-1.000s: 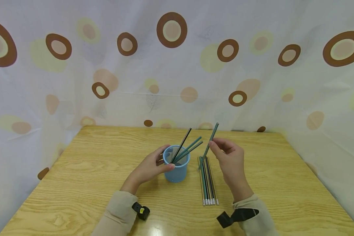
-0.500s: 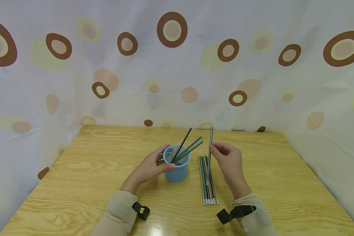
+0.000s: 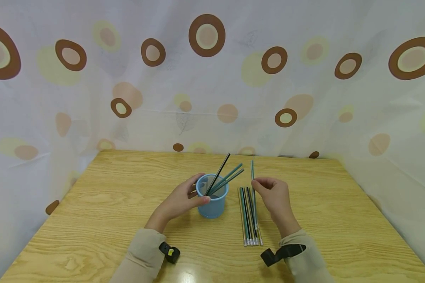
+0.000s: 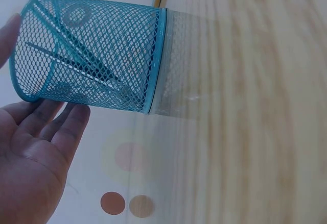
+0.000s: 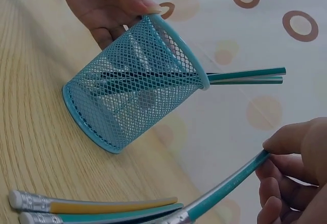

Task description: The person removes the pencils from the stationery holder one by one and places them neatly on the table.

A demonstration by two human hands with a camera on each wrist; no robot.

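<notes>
My left hand (image 3: 178, 202) holds a light blue mesh pencil cup (image 3: 212, 208), thumb at its near rim and fingers round the far side. In the left wrist view the fingertips lie against the mesh of the cup (image 4: 102, 55). Two teal pencils (image 3: 230, 171) and a black pencil (image 3: 217, 173) lean rightward in it. Between thumb and forefinger, my right hand (image 3: 274, 198) pinches another teal pencil (image 3: 252, 171), eraser end down, over a row of pencils (image 3: 247, 220). In the right wrist view this held pencil (image 5: 225, 188) slants across the lower right.
The row of gold, teal and black pencils lies right of the cup on a wooden table (image 3: 134, 173), silver ferrules toward me. Behind the table hangs a pale curtain (image 3: 212, 86) with brown and beige circles. Each sleeve carries a black wrist strap, such as the right one (image 3: 283, 253).
My right hand has come down a little, and the pencil in it has swung from a slant to nearly straight, its lower end now over the row's right side. The left hand has stayed put.
</notes>
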